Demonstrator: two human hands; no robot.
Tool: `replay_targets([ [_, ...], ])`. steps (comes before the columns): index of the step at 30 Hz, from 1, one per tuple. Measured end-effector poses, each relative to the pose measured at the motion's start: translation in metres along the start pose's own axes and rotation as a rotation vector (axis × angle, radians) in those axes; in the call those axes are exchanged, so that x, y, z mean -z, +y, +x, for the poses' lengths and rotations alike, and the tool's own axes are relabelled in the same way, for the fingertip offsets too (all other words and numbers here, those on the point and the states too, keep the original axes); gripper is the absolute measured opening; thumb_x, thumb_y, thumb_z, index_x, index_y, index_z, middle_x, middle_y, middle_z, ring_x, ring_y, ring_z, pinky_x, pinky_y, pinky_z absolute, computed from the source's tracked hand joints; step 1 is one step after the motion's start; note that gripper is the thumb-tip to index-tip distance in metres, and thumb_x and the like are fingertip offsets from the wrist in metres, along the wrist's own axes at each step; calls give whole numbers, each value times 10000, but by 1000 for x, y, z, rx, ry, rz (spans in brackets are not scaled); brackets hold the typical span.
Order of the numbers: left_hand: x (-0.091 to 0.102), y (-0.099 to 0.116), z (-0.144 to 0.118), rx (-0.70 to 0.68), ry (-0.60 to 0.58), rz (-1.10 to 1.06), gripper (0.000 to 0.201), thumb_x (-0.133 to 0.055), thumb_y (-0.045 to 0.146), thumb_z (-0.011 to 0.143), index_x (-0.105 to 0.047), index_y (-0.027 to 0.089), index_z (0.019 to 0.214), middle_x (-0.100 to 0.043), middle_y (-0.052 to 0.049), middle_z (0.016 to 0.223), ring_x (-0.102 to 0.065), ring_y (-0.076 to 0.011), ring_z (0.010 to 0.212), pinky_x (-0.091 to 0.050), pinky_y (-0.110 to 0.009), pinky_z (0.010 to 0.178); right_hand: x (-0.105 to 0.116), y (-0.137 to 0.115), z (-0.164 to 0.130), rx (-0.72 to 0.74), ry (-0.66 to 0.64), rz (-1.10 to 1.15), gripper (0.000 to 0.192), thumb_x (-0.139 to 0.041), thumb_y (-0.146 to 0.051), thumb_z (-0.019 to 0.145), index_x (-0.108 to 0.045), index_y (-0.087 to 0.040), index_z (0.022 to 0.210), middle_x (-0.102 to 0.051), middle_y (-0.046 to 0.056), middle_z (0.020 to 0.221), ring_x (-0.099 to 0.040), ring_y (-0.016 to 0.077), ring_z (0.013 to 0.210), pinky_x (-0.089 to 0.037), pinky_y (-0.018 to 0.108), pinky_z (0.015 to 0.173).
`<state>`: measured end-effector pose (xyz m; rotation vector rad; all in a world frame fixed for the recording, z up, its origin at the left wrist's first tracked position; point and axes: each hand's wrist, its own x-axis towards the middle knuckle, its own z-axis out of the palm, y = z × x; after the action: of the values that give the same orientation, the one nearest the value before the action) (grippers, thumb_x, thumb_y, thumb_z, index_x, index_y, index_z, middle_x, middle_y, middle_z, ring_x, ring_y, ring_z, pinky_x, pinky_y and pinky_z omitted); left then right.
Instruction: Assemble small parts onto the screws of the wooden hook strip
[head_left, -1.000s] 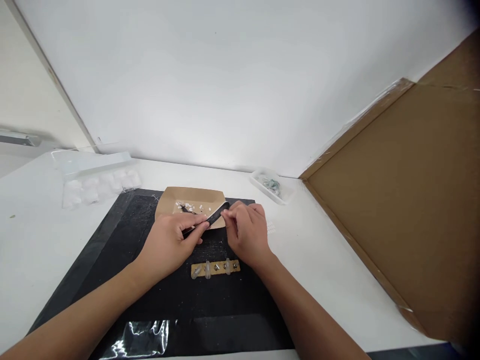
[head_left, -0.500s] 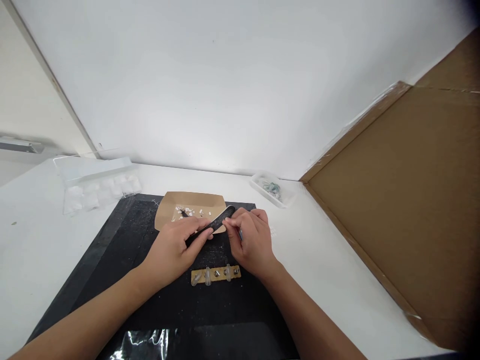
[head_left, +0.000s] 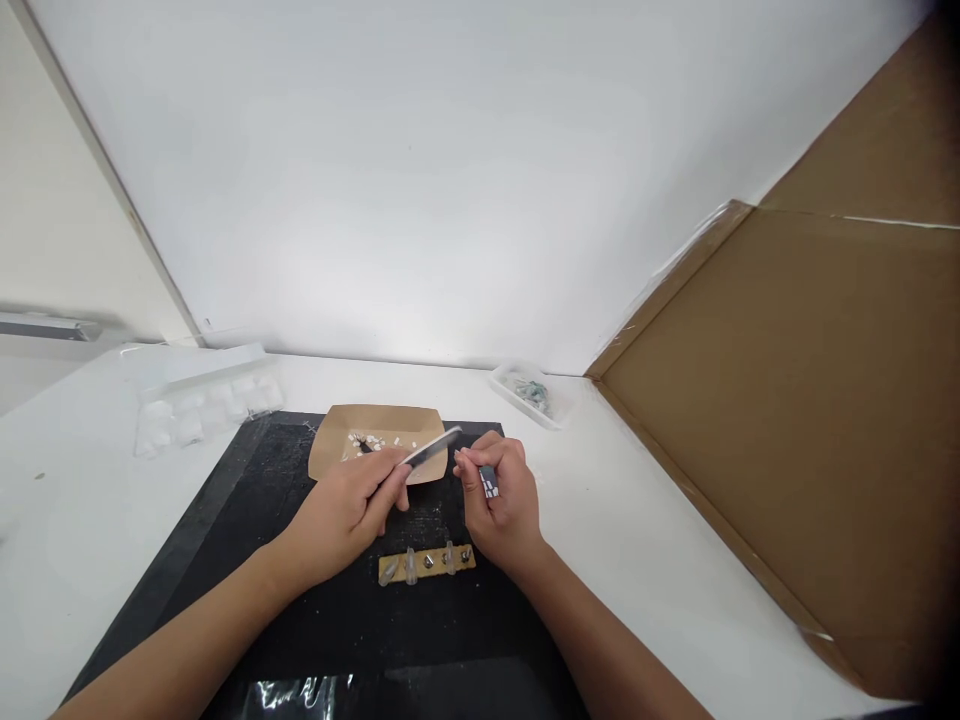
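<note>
Right, the left hand (head_left: 346, 508) gripped a nail file (head_left: 430, 449) above the black mat (head_left: 247, 520), while the right hand (head_left: 501, 500) pinched a small item (head_left: 488, 482) beside its tip. Filing looked underway; the next stroke needed a steady grip

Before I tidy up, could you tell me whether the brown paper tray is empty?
Not empty: the brown paper tray holds small white bits and one dark piece.

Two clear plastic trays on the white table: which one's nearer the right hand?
The small clear tray with greenish bits, back right by the cardboard sheet. The long tray sits far left, beyond the left hand, away from the right hand.
</note>
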<state>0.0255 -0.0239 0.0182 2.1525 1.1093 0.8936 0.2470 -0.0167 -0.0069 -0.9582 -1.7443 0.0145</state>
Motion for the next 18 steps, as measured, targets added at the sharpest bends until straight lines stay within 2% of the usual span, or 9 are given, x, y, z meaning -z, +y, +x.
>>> replay_targets([
  [2, 1, 0, 1, 36, -33, -20, 407, -366, 395, 1132, -606, 218, 854, -598, 38, 601, -610, -142, 547, -504, -299, 709, -1, -1, 0, -2, -1, 4, 135, -546, -154, 1044, -503, -259, 972, -626, -12, 773, -664, 201, 725, -479, 405, 759],
  [4, 0, -1, 2, 98, -65, -80, 429, -346, 425, 1138, -569, 222, 832, -510, 73, 512, -556, -127, 456, -490, -289, 666, -3, -2, 0, 7, -8, 7, 133, -550, -150, 1042, -505, -258, 978, -629, -17, 772, -666, 200, 732, -478, 404, 773],
  [6, -2, -1, 2, 136, -94, -129, 445, -338, 452, 1139, -539, 221, 815, -480, 82, 522, -512, -114, 423, -468, -280, 624, -5, -3, 1, 22, -22, 1, 131, -556, -149, 1041, -509, -257, 981, -635, -23, 768, -671, 199, 740, -472, 406, 797],
  [9, -8, -1, 2, 100, -67, -112, 455, -347, 466, 1133, -507, 217, 788, -514, 44, 638, -536, -131, 556, -437, -276, 632, -9, -2, 2, 32, -36, -38, 139, -564, -134, 1041, -518, -246, 975, -646, -24, 778, -668, 189, 735, -437, 402, 810],
  [11, -11, 0, 2, 97, -44, -119, 432, -356, 474, 1128, -525, 216, 824, -527, 30, 691, -521, -142, 608, -419, -275, 626, -11, -1, 2, 33, -36, -77, 144, -566, -122, 1042, -520, -237, 968, -648, -18, 790, -666, 186, 734, -408, 395, 803],
  [14, -13, 1, 3, 137, -41, -163, 389, -387, 493, 1113, -581, 217, 920, -531, 36, 700, -466, -137, 568, -381, -272, 570, -15, -1, 2, 49, -36, -122, 142, -555, -124, 1050, -510, -230, 967, -653, -5, 801, -667, 192, 748, -388, 389, 800],
  [18, -12, 0, 4, 137, -22, -137, 419, -401, 475, 1102, -519, 211, 799, -505, 37, 675, -442, -134, 578, -352, -274, 576, -17, -6, 1, 132, -115, -138, 145, -551, -167, 1061, -499, -234, 944, -648, -16, 769, -637, 176, 694, -389, 370, 776],
])
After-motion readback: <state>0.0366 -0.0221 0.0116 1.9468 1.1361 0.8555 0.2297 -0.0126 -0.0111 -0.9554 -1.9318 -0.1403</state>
